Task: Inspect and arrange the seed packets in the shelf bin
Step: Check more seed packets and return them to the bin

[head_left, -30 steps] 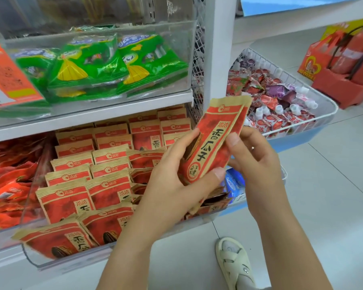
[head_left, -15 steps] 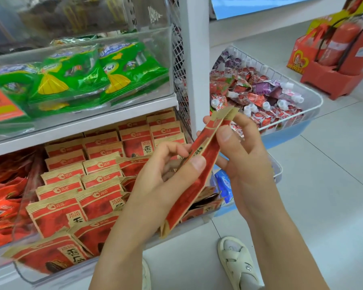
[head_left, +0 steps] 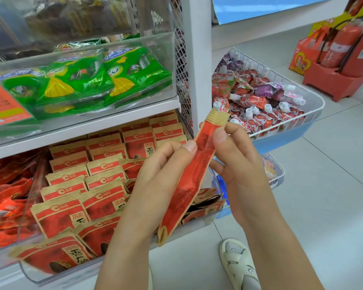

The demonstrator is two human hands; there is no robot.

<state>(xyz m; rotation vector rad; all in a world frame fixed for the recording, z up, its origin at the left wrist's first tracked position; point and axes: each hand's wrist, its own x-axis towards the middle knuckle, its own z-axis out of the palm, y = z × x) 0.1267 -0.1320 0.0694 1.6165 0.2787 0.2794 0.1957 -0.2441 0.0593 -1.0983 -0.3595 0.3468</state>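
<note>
A red and tan seed packet is held nearly edge-on in front of the shelf, its red back side toward me. My left hand pinches its left edge with thumb and fingers. My right hand grips its upper right edge, thumb on the red face. Behind the hands, a clear shelf bin holds several rows of the same red and tan packets, most standing upright. One packet lies flat at the bin's front.
Green snack bags fill a clear bin on the shelf above. Loose red bags lie left of the seed bin. A white wire basket of pouches juts out at right. Red fire extinguishers stand on the floor. My sandalled foot is below.
The packet has been turned from its printed front to nearly edge-on, showing its back. Both hands kept hold of it and shifted slightly.
</note>
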